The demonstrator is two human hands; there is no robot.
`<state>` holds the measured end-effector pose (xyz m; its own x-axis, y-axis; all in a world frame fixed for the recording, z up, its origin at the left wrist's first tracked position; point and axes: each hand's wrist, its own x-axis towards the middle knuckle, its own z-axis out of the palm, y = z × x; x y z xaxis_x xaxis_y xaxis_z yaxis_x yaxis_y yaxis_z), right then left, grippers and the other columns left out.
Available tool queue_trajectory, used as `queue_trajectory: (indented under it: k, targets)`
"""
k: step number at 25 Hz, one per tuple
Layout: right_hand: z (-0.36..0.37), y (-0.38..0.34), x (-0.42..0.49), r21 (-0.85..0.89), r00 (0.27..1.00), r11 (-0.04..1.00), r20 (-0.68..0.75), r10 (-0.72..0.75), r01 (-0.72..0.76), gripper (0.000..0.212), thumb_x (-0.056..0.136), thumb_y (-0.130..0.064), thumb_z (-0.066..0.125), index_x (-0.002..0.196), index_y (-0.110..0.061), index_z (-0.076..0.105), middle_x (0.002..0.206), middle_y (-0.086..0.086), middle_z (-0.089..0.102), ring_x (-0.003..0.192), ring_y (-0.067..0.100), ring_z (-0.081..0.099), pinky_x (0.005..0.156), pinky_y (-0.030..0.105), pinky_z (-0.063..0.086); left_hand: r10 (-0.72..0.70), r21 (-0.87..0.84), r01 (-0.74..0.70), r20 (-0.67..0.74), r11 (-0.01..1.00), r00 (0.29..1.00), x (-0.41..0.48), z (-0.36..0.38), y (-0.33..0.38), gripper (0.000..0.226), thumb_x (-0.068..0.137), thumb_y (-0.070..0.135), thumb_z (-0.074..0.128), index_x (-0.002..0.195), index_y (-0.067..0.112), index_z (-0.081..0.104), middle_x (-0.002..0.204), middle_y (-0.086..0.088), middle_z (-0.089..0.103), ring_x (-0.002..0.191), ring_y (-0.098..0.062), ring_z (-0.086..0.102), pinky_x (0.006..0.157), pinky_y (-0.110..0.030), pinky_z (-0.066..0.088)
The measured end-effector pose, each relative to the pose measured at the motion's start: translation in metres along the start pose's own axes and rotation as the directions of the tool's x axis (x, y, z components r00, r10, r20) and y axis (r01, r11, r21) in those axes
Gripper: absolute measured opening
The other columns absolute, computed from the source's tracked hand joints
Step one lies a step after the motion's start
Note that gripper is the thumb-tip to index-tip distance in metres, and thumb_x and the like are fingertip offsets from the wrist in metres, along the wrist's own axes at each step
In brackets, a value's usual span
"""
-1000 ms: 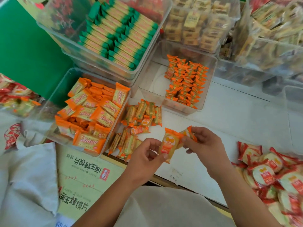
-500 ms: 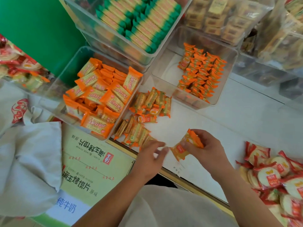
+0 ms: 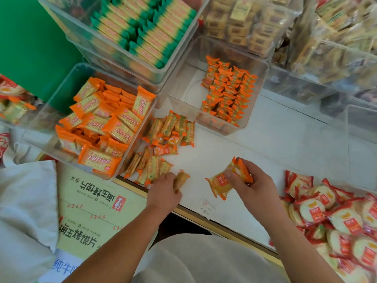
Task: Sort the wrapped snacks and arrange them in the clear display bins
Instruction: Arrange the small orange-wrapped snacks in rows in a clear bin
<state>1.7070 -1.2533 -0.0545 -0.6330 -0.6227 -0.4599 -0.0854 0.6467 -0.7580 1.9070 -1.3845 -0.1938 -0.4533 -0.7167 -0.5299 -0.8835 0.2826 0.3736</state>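
- The right hand [image 3: 252, 185], just right of centre in the lower half of the frame, grips a few orange packets [image 3: 221, 183]; the thumb lies across their front and the fingers curl behind. How many packets it holds is hard to tell.
- The left hand [image 3: 164, 193], left of centre, curls its fingers round one small tan packet [image 3: 181, 179], which sits at the near edge of a loose pile.
- That loose pile of snacks [image 3: 165, 139] lies on the white counter [image 3: 275, 139], between the two nearest bins.
- A clear bin [image 3: 263, 92] in the upper middle holds neat rows of small orange packets [image 3: 228, 92] along its right side.
- A second clear bin [image 3: 61, 94] at middle left is crowded with bigger orange cracker packs [image 3: 106, 123].
- Above these, a bin of green-edged packs [image 3: 142, 27] sits at the top; blurred bins of brown and yellow packs [image 3: 240, 23] are to its right.
- Red-wrapped round crackers [image 3: 336, 217] are heaped at lower right.
- A printed cardboard box [image 3: 91, 211] and white cloth [image 3: 24, 201] fill the lower left.
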Motion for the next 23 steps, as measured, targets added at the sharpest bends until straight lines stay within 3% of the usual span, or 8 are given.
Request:
queue_trajectory:
  k: [1, 3, 6, 9, 12, 16, 20, 23]
  targets:
    - [-0.003, 0.002, 0.000, -0.013, 1.000, 1.000, 0.006, -0.012, 0.012, 0.036, 0.093, -0.045, 0.071, 0.127, -0.036, 0.063, 0.100, -0.013, 0.073, 0.078, -0.008, 0.063, 0.063, 0.007, 0.045, -0.045, -0.281, 0.038, -0.019, 0.959, 0.999, -0.006, -0.009, 0.014, 0.032, 0.088, 0.029, 0.070, 0.119, 0.021, 0.062, 0.105, 0.004, 0.068, 0.084, -0.009, 0.065, 0.067, -0.022, 0.047]
    - [-0.010, 0.005, 0.001, -0.028, 0.999, 0.999, 0.016, -0.034, 0.035, 0.034, 0.096, -0.045, 0.067, 0.128, -0.036, 0.060, 0.102, -0.013, 0.071, 0.080, -0.008, 0.063, 0.064, 0.005, 0.045, -0.102, -0.761, 0.111, 0.059, 0.639, 0.993, -0.022, -0.034, 0.046, 0.024, 0.093, 0.017, 0.068, 0.117, 0.019, 0.069, 0.093, -0.004, 0.075, 0.071, -0.009, 0.066, 0.062, -0.021, 0.050]
    - [-0.017, 0.008, 0.003, -0.004, 0.997, 0.999, 0.049, -0.053, 0.053, 0.025, 0.099, -0.045, 0.062, 0.123, -0.041, 0.056, 0.104, -0.015, 0.070, 0.090, -0.001, 0.068, 0.076, 0.015, 0.053, 0.029, -0.920, 0.123, 0.144, 0.372, 0.989, -0.049, -0.067, 0.080, 0.023, 0.100, 0.009, 0.061, 0.119, 0.018, 0.070, 0.095, -0.011, 0.077, 0.080, -0.024, 0.072, 0.067, -0.035, 0.054]
    - [-0.020, 0.008, 0.006, 0.051, 0.995, 0.996, 0.071, -0.074, 0.071, 0.017, 0.101, -0.044, 0.058, 0.119, -0.044, 0.056, 0.104, -0.014, 0.072, 0.093, 0.005, 0.070, 0.088, 0.038, 0.060, 0.171, -0.932, 0.052, 0.120, 0.358, 0.978, -0.068, -0.080, 0.099, 0.026, 0.096, 0.015, 0.069, 0.122, 0.014, 0.067, 0.100, -0.013, 0.078, 0.086, -0.027, 0.074, 0.076, -0.037, 0.060]
    - [-0.023, 0.005, 0.011, 0.102, 0.992, 0.991, 0.082, -0.094, 0.085, 0.010, 0.103, -0.043, 0.055, 0.113, -0.047, 0.057, 0.102, -0.010, 0.073, 0.093, 0.009, 0.071, 0.089, 0.044, 0.060, 0.174, -0.923, 0.037, 0.111, 0.382, 0.979, -0.074, -0.085, 0.108, 0.037, 0.081, 0.018, 0.082, 0.116, 0.014, 0.071, 0.105, -0.010, 0.078, 0.092, -0.026, 0.075, 0.078, -0.036, 0.062]
    - [-0.036, 0.007, 0.023, 0.014, 0.993, 0.995, 0.065, -0.098, 0.097, 0.007, 0.104, -0.045, 0.054, 0.109, -0.045, 0.058, 0.099, -0.009, 0.071, 0.093, 0.012, 0.069, 0.089, 0.049, 0.059, 0.146, -0.746, -0.125, -0.038, 0.654, 0.989, -0.065, -0.109, 0.098, 0.040, 0.083, 0.012, 0.084, 0.114, 0.034, 0.072, 0.098, 0.011, 0.073, 0.083, -0.005, 0.065, 0.076, -0.024, 0.056]
    - [-0.040, -0.006, 0.032, -0.084, 0.975, 0.982, 0.158, -0.155, 0.170, 0.016, 0.105, -0.044, 0.051, 0.120, -0.040, 0.057, 0.107, -0.014, 0.067, 0.095, 0.001, 0.064, 0.088, 0.024, 0.054, 0.341, -0.620, -0.263, 0.008, 0.740, 0.940, -0.059, -0.133, 0.114, 0.055, 0.080, 0.011, 0.085, 0.122, 0.035, 0.059, 0.100, 0.014, 0.074, 0.071, 0.005, 0.058, 0.069, -0.014, 0.044]
    - [-0.031, -0.020, 0.031, -0.037, 0.968, 0.980, 0.173, -0.184, 0.193, 0.020, 0.107, -0.038, 0.048, 0.125, -0.040, 0.055, 0.113, -0.016, 0.066, 0.098, -0.002, 0.063, 0.087, 0.018, 0.050, 0.338, -0.729, -0.299, -0.098, 0.616, 0.936, -0.049, -0.132, 0.137, 0.056, 0.076, 0.005, 0.088, 0.122, 0.028, 0.064, 0.106, 0.011, 0.074, 0.079, -0.003, 0.063, 0.073, -0.022, 0.056]
